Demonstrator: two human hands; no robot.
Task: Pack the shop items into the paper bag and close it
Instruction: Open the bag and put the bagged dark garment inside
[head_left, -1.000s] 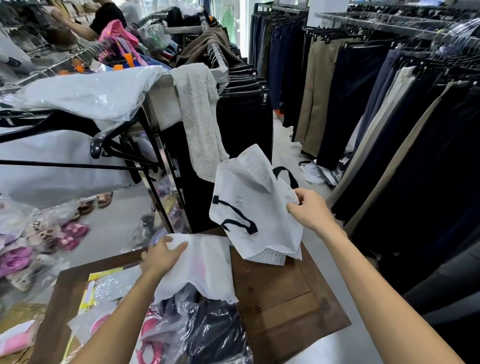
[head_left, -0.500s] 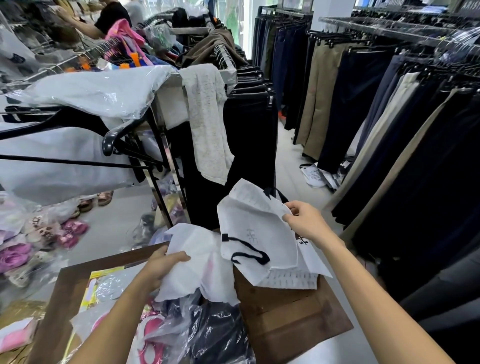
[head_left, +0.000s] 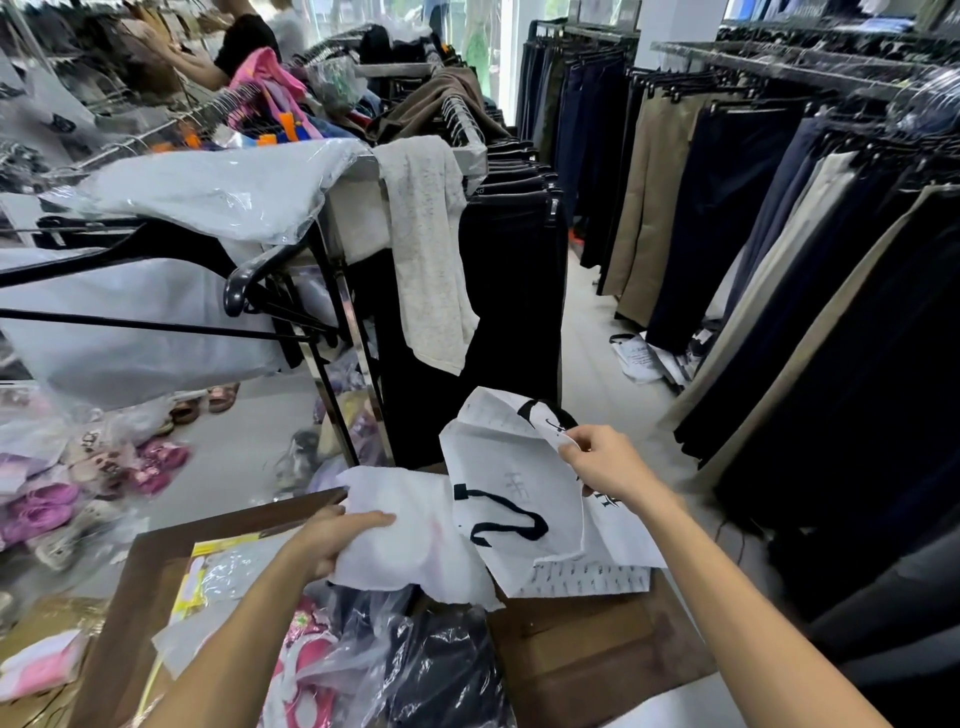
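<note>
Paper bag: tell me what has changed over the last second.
The right hand lowered the paper bag toward the table; the left hand lifted the white packet up beside it. Both grips stayed as they were, and the wrapped items below lay unmoved.

bright, even light | window glare top centre | wide-angle bending at edges

One paper bag (head_left: 511, 493); one white packet (head_left: 415, 540); two hands.

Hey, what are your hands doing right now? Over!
Right hand pinches paper bag rim. Left hand grips white wrapped item beside it. Nothing packed yet, nothing blocking.
</note>
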